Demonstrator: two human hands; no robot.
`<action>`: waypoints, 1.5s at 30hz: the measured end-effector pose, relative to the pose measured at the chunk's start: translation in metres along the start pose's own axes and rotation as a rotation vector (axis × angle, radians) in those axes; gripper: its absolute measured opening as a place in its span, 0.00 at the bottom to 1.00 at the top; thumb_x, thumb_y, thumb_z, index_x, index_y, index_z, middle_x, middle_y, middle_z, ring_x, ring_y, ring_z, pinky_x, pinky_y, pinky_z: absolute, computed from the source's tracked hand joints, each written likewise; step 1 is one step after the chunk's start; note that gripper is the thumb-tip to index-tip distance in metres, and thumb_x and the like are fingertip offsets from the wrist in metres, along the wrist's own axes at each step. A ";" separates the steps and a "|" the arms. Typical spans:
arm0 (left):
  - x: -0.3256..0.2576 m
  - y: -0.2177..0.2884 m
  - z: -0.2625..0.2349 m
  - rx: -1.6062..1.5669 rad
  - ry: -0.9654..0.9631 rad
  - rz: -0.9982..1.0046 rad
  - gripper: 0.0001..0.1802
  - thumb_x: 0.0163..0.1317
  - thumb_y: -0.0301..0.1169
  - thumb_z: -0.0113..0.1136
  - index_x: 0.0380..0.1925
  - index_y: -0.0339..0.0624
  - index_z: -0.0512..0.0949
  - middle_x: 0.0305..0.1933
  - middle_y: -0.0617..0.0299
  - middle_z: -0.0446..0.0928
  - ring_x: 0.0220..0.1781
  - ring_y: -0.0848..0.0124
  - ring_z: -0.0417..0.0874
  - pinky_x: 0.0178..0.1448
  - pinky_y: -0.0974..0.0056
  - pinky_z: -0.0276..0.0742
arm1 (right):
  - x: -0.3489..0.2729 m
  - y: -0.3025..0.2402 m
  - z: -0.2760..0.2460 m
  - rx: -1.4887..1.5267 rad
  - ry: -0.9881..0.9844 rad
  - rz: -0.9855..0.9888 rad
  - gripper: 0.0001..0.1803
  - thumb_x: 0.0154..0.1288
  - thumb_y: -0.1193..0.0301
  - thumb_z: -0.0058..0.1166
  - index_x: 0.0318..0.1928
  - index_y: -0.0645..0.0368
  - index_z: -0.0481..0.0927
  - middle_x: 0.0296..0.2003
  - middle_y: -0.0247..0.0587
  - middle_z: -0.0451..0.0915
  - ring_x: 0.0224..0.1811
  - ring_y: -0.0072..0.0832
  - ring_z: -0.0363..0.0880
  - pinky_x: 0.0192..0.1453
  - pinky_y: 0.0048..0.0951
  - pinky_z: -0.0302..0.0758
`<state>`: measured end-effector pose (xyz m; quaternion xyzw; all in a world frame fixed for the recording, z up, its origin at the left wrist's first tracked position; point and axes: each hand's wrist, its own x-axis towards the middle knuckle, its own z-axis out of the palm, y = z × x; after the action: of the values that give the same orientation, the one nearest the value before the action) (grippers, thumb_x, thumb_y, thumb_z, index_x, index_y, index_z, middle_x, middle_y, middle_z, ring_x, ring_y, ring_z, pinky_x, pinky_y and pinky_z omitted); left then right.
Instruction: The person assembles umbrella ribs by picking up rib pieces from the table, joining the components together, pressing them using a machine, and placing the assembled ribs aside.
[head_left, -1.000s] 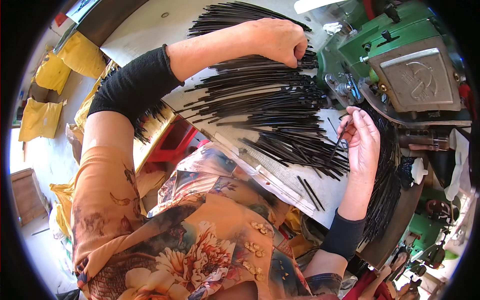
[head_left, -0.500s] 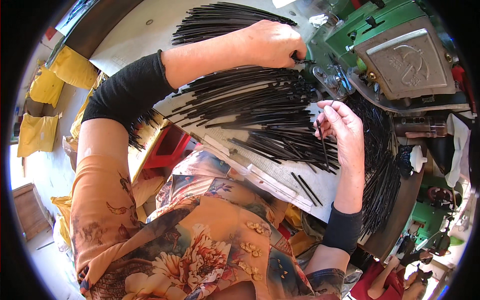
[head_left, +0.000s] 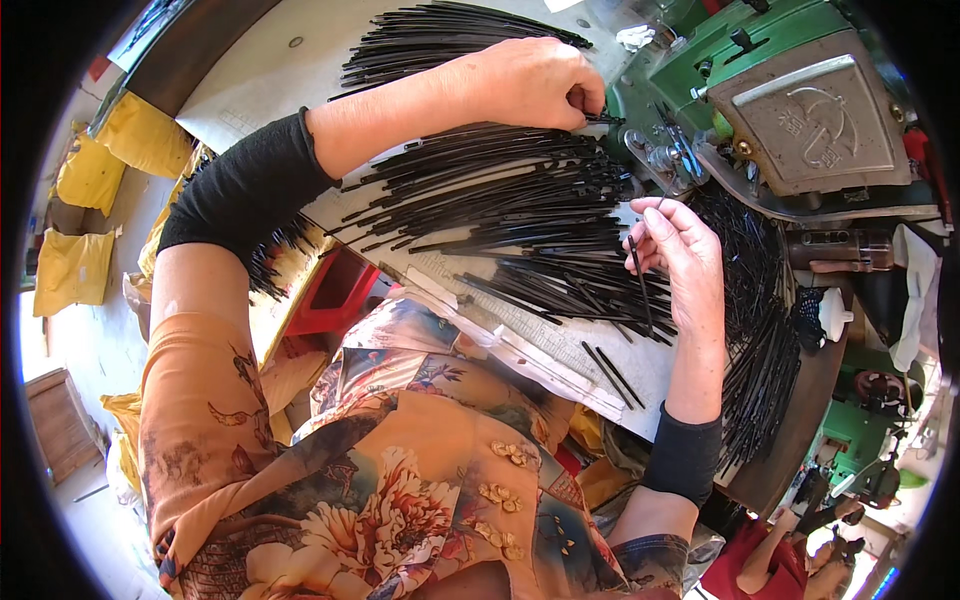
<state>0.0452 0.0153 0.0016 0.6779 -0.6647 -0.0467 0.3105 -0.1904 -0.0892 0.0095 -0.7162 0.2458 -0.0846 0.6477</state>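
My left hand is closed at the far side of the worktable, beside the green machine. From its fingertips a small black rod end pokes out toward the machine; the rest is hidden. My right hand, nearer and to the right, pinches a thin black rod that hangs down from the curled fingers. Between the hands a wide fan of thin black rods lies on the table. Another bundle of black rods rests beyond my left forearm.
The green machine with a metal cover plate stands at the far right. A heap of black rods lies right of my right hand. Two loose rods are near the table's front edge. A red stool and yellow sacks sit left.
My left hand and forearm have shifted slightly to the left and away from me. My right hand has moved a touch left, with the rod still in its fingers.
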 end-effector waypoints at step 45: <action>0.030 0.050 0.022 -0.828 -0.118 -0.362 0.15 0.56 0.36 0.59 0.35 0.34 0.78 0.20 0.61 0.76 0.13 0.80 0.68 0.17 0.73 0.62 | 0.008 -0.012 -0.003 0.109 0.039 0.044 0.16 0.65 0.66 0.48 0.48 0.66 0.73 0.24 0.40 0.76 0.16 0.19 0.73 0.19 0.17 0.72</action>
<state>-0.0055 -0.0169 0.0183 0.5982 -0.4772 -0.4006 0.5039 -0.1817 -0.0956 0.0194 -0.6726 0.2690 -0.0973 0.6825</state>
